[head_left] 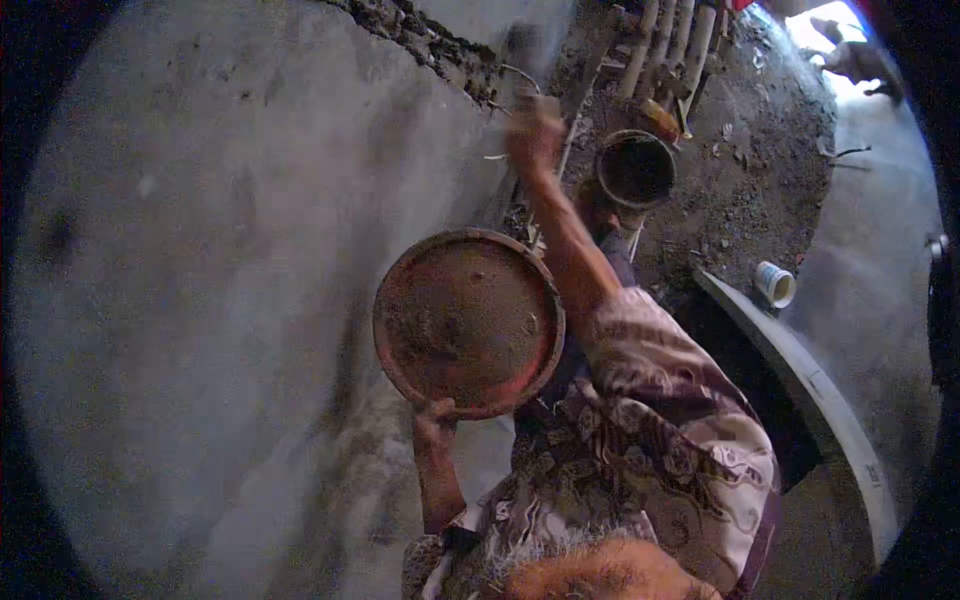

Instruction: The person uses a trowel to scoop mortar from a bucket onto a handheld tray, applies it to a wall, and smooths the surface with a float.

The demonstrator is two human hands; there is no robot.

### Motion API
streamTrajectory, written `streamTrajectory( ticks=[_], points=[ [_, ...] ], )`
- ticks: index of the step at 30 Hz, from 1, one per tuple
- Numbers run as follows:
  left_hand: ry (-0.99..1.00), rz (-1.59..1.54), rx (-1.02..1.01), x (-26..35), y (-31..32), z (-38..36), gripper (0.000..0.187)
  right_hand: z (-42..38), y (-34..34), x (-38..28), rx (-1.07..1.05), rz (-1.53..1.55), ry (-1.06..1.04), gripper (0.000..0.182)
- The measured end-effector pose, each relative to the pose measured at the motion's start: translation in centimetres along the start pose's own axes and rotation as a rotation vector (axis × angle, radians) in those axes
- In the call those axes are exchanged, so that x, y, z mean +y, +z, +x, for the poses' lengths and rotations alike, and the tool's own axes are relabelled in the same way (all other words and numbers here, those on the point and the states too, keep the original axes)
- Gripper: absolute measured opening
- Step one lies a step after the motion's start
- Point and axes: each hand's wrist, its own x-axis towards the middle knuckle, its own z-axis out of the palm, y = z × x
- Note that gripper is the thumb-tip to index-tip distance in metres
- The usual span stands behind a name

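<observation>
My left hand [437, 422] grips the near rim of a round, shallow pan [470, 320] filled with brown-grey mortar. The pan is held level beside the grey plastered wall [220, 300]. My right hand [536, 132] is stretched out ahead, closed around a trowel [525, 48] smeared by motion. The trowel is close to a rough, dark broken strip [425, 45] along the wall's edge.
A dark bucket [637, 170] stands on the dirt floor beyond my right forearm. Several poles [665, 50] lie farther ahead. On the right are a white tub [775, 285] on its side and a long pale board [815, 385].
</observation>
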Motion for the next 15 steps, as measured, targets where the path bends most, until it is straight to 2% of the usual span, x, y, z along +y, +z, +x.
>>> streamTrajectory(
  ticks=[1, 2, 3, 5, 6, 7, 8, 9, 10, 11, 12, 13, 14, 15],
  points=[
    [0.001, -0.079, -0.112, -0.5, -2.8, -0.2, 0.011, 0.2, 2.6, -3.4, -0.135, 0.139, 0.004, 0.02],
    [0.172, 0.103, 0.101, -0.2, 3.4, -2.6, 0.013, 0.6, 0.0, -8.6, -0.016, 0.302, -0.061, 0.02],
    [0.168, 0.089, 0.107, -0.1, 5.8, -2.9, 0.013, 1.8, -4.0, -13.8, 0.104, 0.466, -0.125, 0.02],
    [0.085, 0.101, -0.048, 0.1, 7.8, -0.9, 0.015, 3.9, -6.8, -15.8, 0.137, 0.502, -0.217, 0.021],
    [0.068, 0.04, -0.051, 0.3, 7.5, 2.9, 0.014, 3.9, -6.7, -15.2, 0.183, 0.544, -0.301, 0.024],
    [-0.013, 0.344, 0.16, 0.4, 8.5, 7.1, 0.011, 3.3, -6.2, -13.5, 0.171, 0.495, -0.337, 0.024],
    [-0.096, 0.648, 0.392, 0.8, 10.3, 8.3, 0.009, 2.6, -6.9, -11.7, 0.042, 0.485, -0.334, 0.023],
    [0.016, 0.422, 0.177, 0.8, 12.6, 8.6, 0.009, 2.3, -9.1, -10.3, -0.088, 0.472, -0.33, 0.022],
    [0.132, 0.192, -0.032, 0.6, 14.4, 9.2, 0.008, 1.9, -12.3, -9.3, -0.246, 0.331, -0.337, 0.021],
    [0.06, 0.015, -0.395, 0.5, 14.3, 13.1, 0.009, 1.8, -14.9, -8.0, -0.39, 0.188, -0.354, 0.021],
    [-0.01, -0.166, -0.757, 1.0, 15.5, 15.5, 0.011, 1.4, -16.1, -5.5, -0.599, 0.242, -0.209, 0.021],
    [0.05, 0.011, -0.61, 0.9, 16.1, 17.1, 0.006, 1.0, -17.0, -2.8, -0.805, 0.29, -0.056, 0.024],
    [0.107, 0.185, -0.459, 2.2, 19.4, 15.8, 0.01, 0.5, -18.7, -1.4, -0.901, 0.263, -0.061, 0.025],
    [0.132, 0.167, -0.464, 3.2, 21.5, 14.6, 0.01, 0.2, -20.0, -1.0, -0.994, 0.245, -0.087, 0.027]
  ],
)
